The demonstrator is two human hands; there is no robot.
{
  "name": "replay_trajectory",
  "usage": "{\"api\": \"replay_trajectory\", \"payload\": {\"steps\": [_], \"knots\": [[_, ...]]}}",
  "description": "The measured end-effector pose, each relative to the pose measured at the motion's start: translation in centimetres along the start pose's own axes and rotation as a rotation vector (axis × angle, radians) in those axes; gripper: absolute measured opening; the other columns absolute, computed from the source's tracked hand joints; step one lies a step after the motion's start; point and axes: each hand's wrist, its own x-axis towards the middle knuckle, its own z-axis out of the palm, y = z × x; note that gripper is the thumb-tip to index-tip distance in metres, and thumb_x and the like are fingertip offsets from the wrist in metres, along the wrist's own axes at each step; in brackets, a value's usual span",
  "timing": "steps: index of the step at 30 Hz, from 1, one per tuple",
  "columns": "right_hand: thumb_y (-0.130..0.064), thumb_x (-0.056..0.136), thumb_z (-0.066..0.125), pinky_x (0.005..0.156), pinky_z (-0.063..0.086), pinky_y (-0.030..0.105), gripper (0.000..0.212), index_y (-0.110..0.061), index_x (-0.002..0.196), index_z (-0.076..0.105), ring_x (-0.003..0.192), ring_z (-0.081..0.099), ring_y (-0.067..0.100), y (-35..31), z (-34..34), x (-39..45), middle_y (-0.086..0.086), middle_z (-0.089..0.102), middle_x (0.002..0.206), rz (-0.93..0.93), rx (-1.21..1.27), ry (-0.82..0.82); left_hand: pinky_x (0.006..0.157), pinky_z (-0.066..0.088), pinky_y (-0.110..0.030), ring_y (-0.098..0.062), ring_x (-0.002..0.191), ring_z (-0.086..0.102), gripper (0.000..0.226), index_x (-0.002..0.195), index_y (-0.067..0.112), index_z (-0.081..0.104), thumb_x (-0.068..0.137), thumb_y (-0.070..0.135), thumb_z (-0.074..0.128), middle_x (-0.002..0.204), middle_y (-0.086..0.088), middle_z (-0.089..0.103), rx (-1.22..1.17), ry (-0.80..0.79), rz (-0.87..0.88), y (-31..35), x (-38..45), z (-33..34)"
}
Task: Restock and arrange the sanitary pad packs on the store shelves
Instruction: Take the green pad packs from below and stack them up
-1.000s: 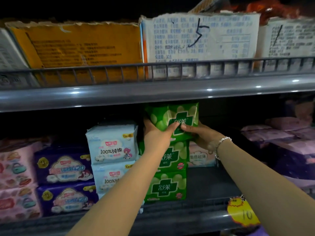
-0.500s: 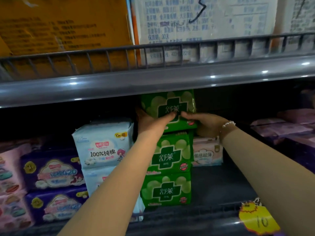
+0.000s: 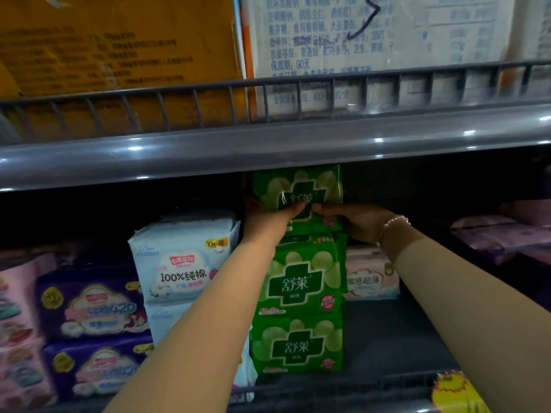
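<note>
Head camera view, looking into a dim store shelf from close in front, described from left to right. At the far left, pink packs (image 3: pixel 18 323) sit stacked at the frame edge, blurred. Beside them, two purple packs (image 3: pixel 89 308) lie one on the other. Next comes a stack of white packs (image 3: pixel 182 260) printed with "100%" and Chinese characters; the lower one is partly hidden behind the left forearm.

At the centre stands a column of three green packs. The top green pack (image 3: pixel 298 189) sits just under the grey shelf edge (image 3: pixel 268 150) above. The left hand (image 3: pixel 265 222) grasps that pack at its left side, thumb behind the edge and fingers curled across its front. The right hand (image 3: pixel 354 222), with a beaded bracelet (image 3: pixel 393 225) on the wrist, grips the same pack at its lower right, fingertips meeting the left hand's on the front. Whether the pack rests fully on the middle green pack (image 3: pixel 301 281) below cannot be told. The bottom green pack (image 3: pixel 298 344) stands on the shelf floor.

Right of the green column, a pale pink pack (image 3: pixel 369 278) sits further back. At the far right lie dim purple-pink packs (image 3: pixel 501 236), and a yellow price tag (image 3: pixel 456 394) hangs at the lower rail.

On the shelf above, behind a wire rail (image 3: pixel 208 105), stand a yellow carton (image 3: pixel 119 46) and a white carton (image 3: pixel 387 34).
</note>
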Motion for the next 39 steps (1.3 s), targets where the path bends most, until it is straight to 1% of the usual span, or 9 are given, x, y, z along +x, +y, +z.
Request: {"api": "replay_trajectory", "payload": {"steps": [4, 9, 15, 18, 21, 26, 32, 36, 39], "knots": [[-0.015, 0.081, 0.068, 0.083, 0.057, 0.034, 0.044, -0.013, 0.122, 0.054, 0.098, 0.067, 0.023, 0.8, 0.6, 1.0, 0.011, 0.068, 0.113, -0.053, -0.069, 0.093, 0.116, 0.022, -0.031, -0.026, 0.146, 0.020, 0.103, 0.152, 0.004, -0.006, 0.088, 0.038, 0.067, 0.159, -0.012, 0.016, 0.178, 0.022, -0.053, 0.2, 0.7, 0.8], [-0.029, 0.075, 0.078, 0.095, 0.052, 0.043, 0.057, -0.012, 0.125, 0.057, 0.103, 0.067, 0.025, 0.6, 1.1, 2.2, 0.010, 0.069, 0.114, -0.038, -0.239, 0.181, 0.113, 0.019, -0.031, -0.032, 0.146, 0.015, 0.079, 0.147, -0.008, -0.013, 0.103, 0.032, 0.040, 0.158, -0.023, 0.007, 0.433, 0.037, -0.083, 0.9, 0.6, 1.1], [-0.047, 0.057, 0.085, 0.093, 0.053, 0.045, 0.071, -0.015, 0.116, 0.064, 0.099, 0.068, 0.022, 0.9, 1.2, 3.1, 0.006, 0.071, 0.107, -0.031, -0.358, 0.274, 0.115, 0.019, -0.034, -0.034, 0.147, 0.010, 0.094, 0.142, -0.009, -0.024, 0.098, 0.027, 0.050, 0.157, -0.027, -0.002, 0.553, 0.005, -0.084, 1.2, -1.0, 1.8], [-0.063, 0.036, 0.087, 0.091, 0.053, 0.041, 0.102, -0.016, 0.123, 0.059, 0.101, 0.067, 0.021, 1.3, 1.1, 3.4, 0.004, 0.069, 0.111, -0.027, -0.363, 0.330, 0.120, 0.014, -0.039, -0.034, 0.148, 0.002, 0.099, 0.142, -0.005, -0.028, 0.096, 0.026, 0.054, 0.158, -0.024, -0.008, 0.501, 0.014, -0.116, 1.7, -1.7, 2.3], [-0.048, 0.067, 0.080, 0.087, 0.049, 0.033, 0.073, -0.012, 0.127, 0.057, 0.105, 0.062, 0.023, 0.3, 2.4, 2.7, 0.006, 0.065, 0.116, 0.022, -0.456, 0.357, 0.120, 0.012, -0.042, -0.035, 0.147, 0.000, 0.093, 0.146, -0.003, -0.022, 0.096, 0.028, 0.051, 0.158, -0.022, -0.009, 0.538, 0.013, -0.139, 2.3, -1.9, 2.6], [-0.043, 0.087, 0.063, 0.070, 0.042, 0.027, 0.050, -0.004, 0.119, 0.058, 0.086, 0.058, 0.018, -0.8, 2.6, 2.5, 0.010, 0.063, 0.103, 0.089, -0.673, 0.340, 0.110, 0.038, -0.043, -0.037, 0.137, 0.034, 0.066, 0.151, 0.003, 0.017, 0.093, 0.017, 0.045, 0.154, -0.023, 0.023, 0.640, -0.140, -0.128, 2.3, -2.9, 2.8], [-0.043, 0.092, 0.056, 0.094, 0.048, 0.039, 0.046, -0.010, 0.125, 0.057, 0.106, 0.060, 0.029, -0.8, 2.9, -0.3, 0.014, 0.064, 0.117, 0.074, -0.773, 0.349, 0.121, 0.011, -0.042, -0.028, 0.149, -0.004, 0.070, 0.153, 0.014, -0.009, 0.101, 0.045, 0.026, 0.159, -0.008, -0.022, 1.004, -0.243, 0.106, 1.1, -5.3, 1.4], [-0.029, 0.104, 0.034, 0.092, 0.039, 0.028, 0.039, -0.009, 0.135, 0.048, 0.117, 0.054, 0.030, -0.5, 4.3, -2.5, 0.017, 0.055, 0.132, 0.122, -0.751, 0.425, 0.120, 0.009, -0.043, -0.027, 0.149, -0.007, 0.074, 0.153, 0.012, -0.011, 0.099, 0.054, 0.016, 0.159, -0.011, -0.022, 1.130, -0.222, 0.132, 0.2, -4.7, 1.0], [-0.039, 0.103, 0.034, 0.094, 0.042, 0.029, 0.045, -0.010, 0.132, 0.052, 0.115, 0.056, 0.028, 0.3, 4.7, -4.7, 0.010, 0.059, 0.121, 0.151, -0.578, 0.525, 0.120, 0.011, -0.042, -0.028, 0.149, -0.003, 0.074, 0.153, 0.012, -0.009, 0.098, 0.057, 0.012, 0.159, -0.011, -0.020, 1.127, -0.217, 0.141, 0.5, -4.8, 1.0]]}}
